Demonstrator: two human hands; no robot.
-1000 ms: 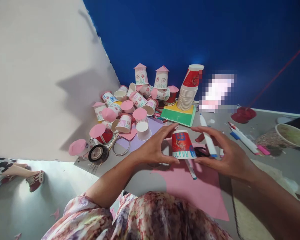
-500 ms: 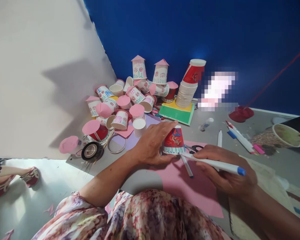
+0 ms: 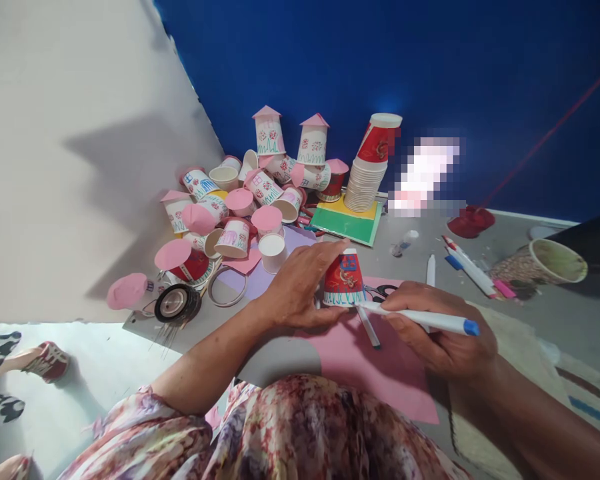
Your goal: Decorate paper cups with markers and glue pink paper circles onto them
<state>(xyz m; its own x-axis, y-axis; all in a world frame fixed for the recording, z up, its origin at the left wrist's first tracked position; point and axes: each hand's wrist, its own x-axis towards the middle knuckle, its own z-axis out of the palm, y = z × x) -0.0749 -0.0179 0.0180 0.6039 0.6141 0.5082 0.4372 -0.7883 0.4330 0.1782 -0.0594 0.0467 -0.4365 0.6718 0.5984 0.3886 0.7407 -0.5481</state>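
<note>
My left hand (image 3: 307,285) is closed around a red paper cup (image 3: 343,275) that stands upside down. Blue window lines and green-blue grass strokes are drawn on the cup. In my right hand (image 3: 443,333) is a white marker pen (image 3: 420,319) with a blue end, its tip at the cup's lower edge. Beneath both hands lies a sheet of pink paper (image 3: 380,380) with a curved piece cut out. A second slim pen (image 3: 369,328) rests on that sheet, and scissors (image 3: 380,291) are partly hidden behind my right hand.
A pile of decorated paper cups (image 3: 233,238) with pink roofs fills the left back. A tall cup stack (image 3: 365,183) stands on a green and yellow pad (image 3: 347,227). Tape roll (image 3: 175,303), glue stick (image 3: 405,244), markers (image 3: 473,270) and a speckled cup (image 3: 517,265) lie around. Another person's shoe (image 3: 50,360) shows at left.
The view has shifted slightly, so the table things sit a little further left. The pen tip has stayed along the cup's lower edge. The other person's feet at left have moved.
</note>
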